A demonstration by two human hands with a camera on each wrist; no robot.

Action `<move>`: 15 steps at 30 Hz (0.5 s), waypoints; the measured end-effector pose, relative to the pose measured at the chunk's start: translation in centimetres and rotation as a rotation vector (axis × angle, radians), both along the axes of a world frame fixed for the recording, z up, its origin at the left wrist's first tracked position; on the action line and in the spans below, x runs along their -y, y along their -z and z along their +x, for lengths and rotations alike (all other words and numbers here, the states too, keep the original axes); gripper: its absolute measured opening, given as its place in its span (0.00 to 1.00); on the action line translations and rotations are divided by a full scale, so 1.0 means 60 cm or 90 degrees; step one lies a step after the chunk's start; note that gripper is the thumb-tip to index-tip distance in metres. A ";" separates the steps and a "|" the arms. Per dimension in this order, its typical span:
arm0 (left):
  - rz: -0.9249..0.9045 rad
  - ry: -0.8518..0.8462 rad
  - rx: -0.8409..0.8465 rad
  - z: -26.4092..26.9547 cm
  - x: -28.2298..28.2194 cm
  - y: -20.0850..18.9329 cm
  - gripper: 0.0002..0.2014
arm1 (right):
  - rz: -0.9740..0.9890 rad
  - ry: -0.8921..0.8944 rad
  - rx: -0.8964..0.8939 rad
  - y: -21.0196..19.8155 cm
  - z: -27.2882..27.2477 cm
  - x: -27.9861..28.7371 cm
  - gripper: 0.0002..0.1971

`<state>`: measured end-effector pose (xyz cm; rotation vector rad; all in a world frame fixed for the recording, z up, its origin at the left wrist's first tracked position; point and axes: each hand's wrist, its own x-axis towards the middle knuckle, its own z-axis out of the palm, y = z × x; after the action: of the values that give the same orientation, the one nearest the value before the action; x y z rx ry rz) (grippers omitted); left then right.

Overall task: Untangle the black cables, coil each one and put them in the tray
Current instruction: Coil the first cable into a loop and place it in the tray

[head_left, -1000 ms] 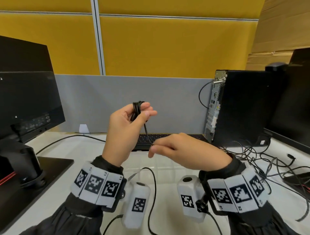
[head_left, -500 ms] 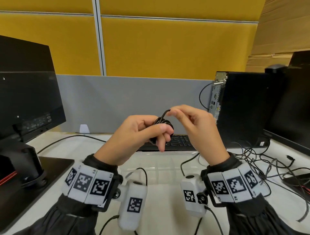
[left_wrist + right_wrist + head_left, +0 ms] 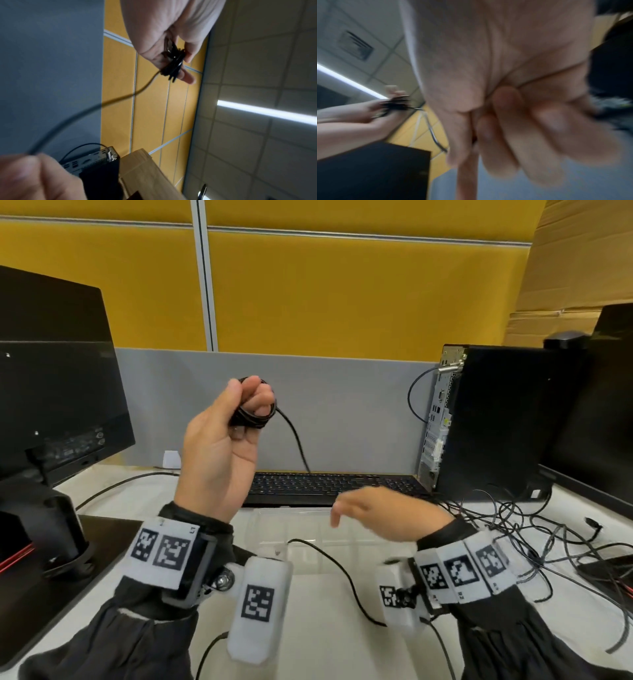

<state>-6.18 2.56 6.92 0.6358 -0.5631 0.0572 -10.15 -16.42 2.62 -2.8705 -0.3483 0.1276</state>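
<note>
My left hand is raised above the keyboard and grips a small coil of black cable wound round its fingers; the left wrist view shows the coil pinched between thumb and fingers. A free strand runs down from the coil to my right hand, which is low over the clear plastic tray. The right hand's fingers pinch that strand, and in the blurred right wrist view they are curled tight. A tangle of black cables lies on the desk to the right.
A black keyboard lies behind the tray. A computer tower stands at the right and a monitor with its stand at the left. Another black cable crosses the tray. A grey and yellow partition closes the back.
Both hands were together at the coil half a second ago. The left hand has risen with the coil, and the right hand has dropped towards the tray, drawing out a length of cable.
</note>
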 end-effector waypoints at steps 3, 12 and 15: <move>0.099 -0.106 0.075 0.007 0.013 0.012 0.17 | -0.042 -0.059 -0.051 -0.009 -0.027 -0.053 0.16; 0.654 -0.128 0.191 0.008 0.011 0.034 0.38 | 0.232 -0.065 0.488 -0.094 -0.109 -0.055 0.11; 0.640 0.046 0.214 -0.009 0.016 0.030 0.34 | 0.309 0.045 0.647 -0.076 -0.075 -0.031 0.10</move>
<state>-6.72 1.58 5.12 1.5996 -0.9413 -0.2064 -14.63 -14.53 7.20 -2.2268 -0.3686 -1.2600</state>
